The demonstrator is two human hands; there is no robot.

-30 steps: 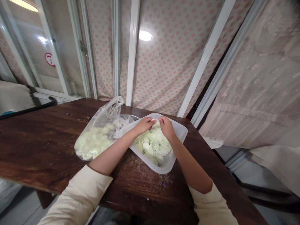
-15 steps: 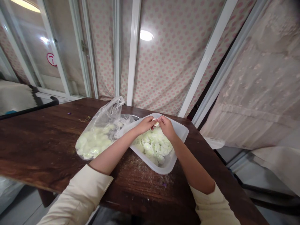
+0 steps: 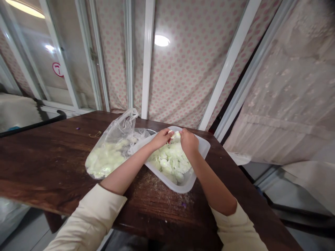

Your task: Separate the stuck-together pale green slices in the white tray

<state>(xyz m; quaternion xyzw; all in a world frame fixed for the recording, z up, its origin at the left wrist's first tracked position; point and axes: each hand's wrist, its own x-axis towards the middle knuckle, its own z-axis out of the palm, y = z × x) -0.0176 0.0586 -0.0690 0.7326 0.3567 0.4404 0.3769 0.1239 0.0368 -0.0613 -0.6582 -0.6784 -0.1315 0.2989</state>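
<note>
Wider apart than half a second ago, my left hand (image 3: 161, 138) and right hand (image 3: 189, 142) pinch a pale-green vegetable piece (image 3: 176, 136) between them. Below my grip, the vegetable heap (image 3: 171, 160) fills part of the white plastic tub (image 3: 181, 189). Should either pinch slacken, bits could tumble past its rim. Both forearms (image 3: 131, 168) converge forward from wide-set elbows.

Hands (image 3: 189, 142) pinch pale piece (image 3: 176, 136) over white tub (image 3: 203, 146).
</note>
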